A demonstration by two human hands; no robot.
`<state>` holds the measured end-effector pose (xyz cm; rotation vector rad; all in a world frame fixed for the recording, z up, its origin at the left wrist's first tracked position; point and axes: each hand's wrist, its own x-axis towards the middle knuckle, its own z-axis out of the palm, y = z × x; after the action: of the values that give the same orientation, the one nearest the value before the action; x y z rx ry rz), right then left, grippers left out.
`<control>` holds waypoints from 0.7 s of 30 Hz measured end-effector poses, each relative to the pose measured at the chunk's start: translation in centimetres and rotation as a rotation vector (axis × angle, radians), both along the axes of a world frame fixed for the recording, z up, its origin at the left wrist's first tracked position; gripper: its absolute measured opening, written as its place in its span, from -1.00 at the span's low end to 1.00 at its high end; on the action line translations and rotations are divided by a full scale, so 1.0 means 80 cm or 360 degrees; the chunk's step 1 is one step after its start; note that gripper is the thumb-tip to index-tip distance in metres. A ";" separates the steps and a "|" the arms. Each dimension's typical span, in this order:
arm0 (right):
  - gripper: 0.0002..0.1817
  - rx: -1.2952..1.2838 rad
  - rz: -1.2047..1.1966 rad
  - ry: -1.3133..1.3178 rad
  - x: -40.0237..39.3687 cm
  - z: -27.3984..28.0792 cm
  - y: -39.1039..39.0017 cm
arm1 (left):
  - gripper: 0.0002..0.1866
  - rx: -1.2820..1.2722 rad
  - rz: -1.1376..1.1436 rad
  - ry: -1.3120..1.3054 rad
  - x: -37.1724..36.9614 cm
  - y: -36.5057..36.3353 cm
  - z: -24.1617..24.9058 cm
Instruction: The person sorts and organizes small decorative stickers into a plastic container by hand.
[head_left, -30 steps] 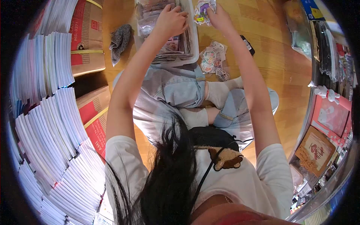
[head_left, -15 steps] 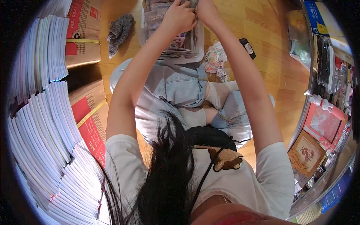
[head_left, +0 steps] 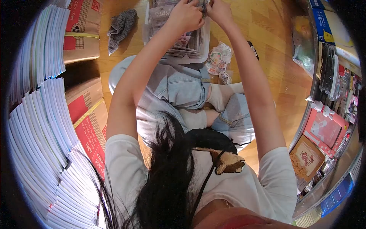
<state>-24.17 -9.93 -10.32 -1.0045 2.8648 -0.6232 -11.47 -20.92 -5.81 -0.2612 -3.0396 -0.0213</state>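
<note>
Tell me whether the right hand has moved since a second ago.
Yes. The right hand has come left from over the bare floor to the clear bin, meeting the left hand.

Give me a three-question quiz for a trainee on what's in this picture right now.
1. True or false: both hands are over the clear plastic bin.
2. Which lies on the floor beside the person's right knee? A) a pile of sticker packets B) a pair of scissors C) a mug
3. Fill in: the grey cloth lies on the wooden ____, next to a cardboard box.

Key: 1 true; 2 A; 3 floor.
</note>
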 end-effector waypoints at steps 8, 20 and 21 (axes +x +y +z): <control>-0.73 0.0053 -0.0024 0.0033 -0.008 -0.034 0.001 | -0.61 -0.0043 0.0004 -0.0043 -0.001 0.002 0.009; -0.65 0.0378 -0.0331 -0.1194 -0.032 0.006 0.018 | -0.60 0.0085 0.0050 0.0107 -0.005 0.003 -0.012; -0.60 0.0337 -0.0361 -0.1315 -0.048 -0.012 0.025 | -0.60 0.0094 0.0049 0.0076 -0.005 0.003 -0.007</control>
<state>-28.05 -7.92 -11.26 -0.2761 2.2346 -0.5542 -11.84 -20.70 -6.38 -0.2078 -2.9894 -0.1011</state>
